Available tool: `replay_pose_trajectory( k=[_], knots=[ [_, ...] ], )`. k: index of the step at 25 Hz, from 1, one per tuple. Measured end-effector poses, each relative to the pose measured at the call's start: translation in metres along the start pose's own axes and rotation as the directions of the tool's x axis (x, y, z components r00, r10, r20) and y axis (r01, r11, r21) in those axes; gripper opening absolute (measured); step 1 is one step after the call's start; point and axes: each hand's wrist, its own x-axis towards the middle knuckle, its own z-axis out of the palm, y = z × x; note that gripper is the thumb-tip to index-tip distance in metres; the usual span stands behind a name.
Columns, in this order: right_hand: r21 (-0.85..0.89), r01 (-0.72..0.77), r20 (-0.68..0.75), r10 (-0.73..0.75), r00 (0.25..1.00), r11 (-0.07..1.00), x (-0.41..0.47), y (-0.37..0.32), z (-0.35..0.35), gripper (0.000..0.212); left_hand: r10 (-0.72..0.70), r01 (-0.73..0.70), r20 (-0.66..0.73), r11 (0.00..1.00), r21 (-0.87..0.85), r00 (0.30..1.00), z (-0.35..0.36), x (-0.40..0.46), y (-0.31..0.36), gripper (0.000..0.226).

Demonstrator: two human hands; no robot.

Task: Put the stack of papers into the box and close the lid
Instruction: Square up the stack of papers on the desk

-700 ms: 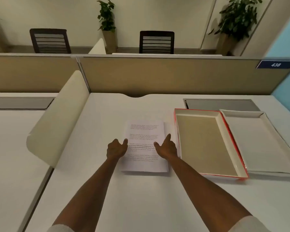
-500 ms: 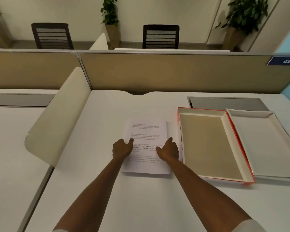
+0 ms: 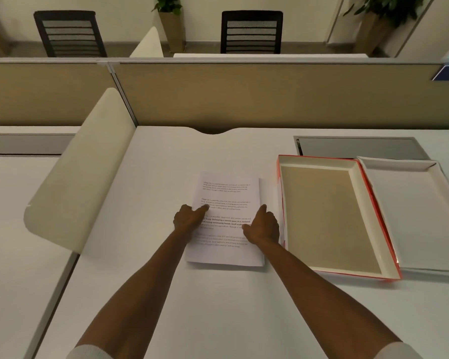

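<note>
Over the last moment both hands have crept a little farther up the stack of papers [image 3: 226, 218], and the head camera has tipped down and closer, so the blue desk plate that earlier read "438" is now cut off at the right edge. The left hand [image 3: 188, 220] rests on the stack's left edge with its fingers curled and thumb laid across the printed text. The right hand [image 3: 262, 228] sits on the right edge the same way. Neither has closed around the paper yet; the stack lies flat on the white desk [image 3: 166, 294], so I judge this as squaring up and seating a two-handed grip before the lift.

The stack lies just left of the open red-edged box [image 3: 281, 203], not touching it as far as I can tell. The box's tan floor is bare, and its white lid [image 3: 415, 216] lies open, inside up, against the box's right wall.

The top sheet carries several short paragraphs. In the bold one I can make out "Defined by a slower pace" and "strong community bonds"; the rest is too small to read.
</note>
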Motion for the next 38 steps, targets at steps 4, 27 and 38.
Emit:
replay_pose_trajectory(
  k=[4, 27, 38],
  knots=[
    [0.003, 0.002, -0.003, -0.002, 1.000, 1.000, 0.002, 0.002, 0.003, 0.096, 0.081, -0.077, -0.039, 0.991, 0.108, 0.996, 0.008, -0.006, 0.003, 0.075],
    [0.082, -0.004, -0.023, 0.006, 1.000, 0.997, 0.006, 0.010, 0.013, 0.078, 0.048, 0.034, 0.371, 0.977, -0.211, 0.927, -0.007, 0.013, 0.043, 0.050],
    [0.852, -0.147, 0.140, 0.050, 0.989, 0.502, 0.018, 0.006, -0.018, 0.086, 0.353, -0.195, 0.323, 0.880, -0.432, 0.878, -0.031, -0.022, 0.018, 0.022]
  ],
)
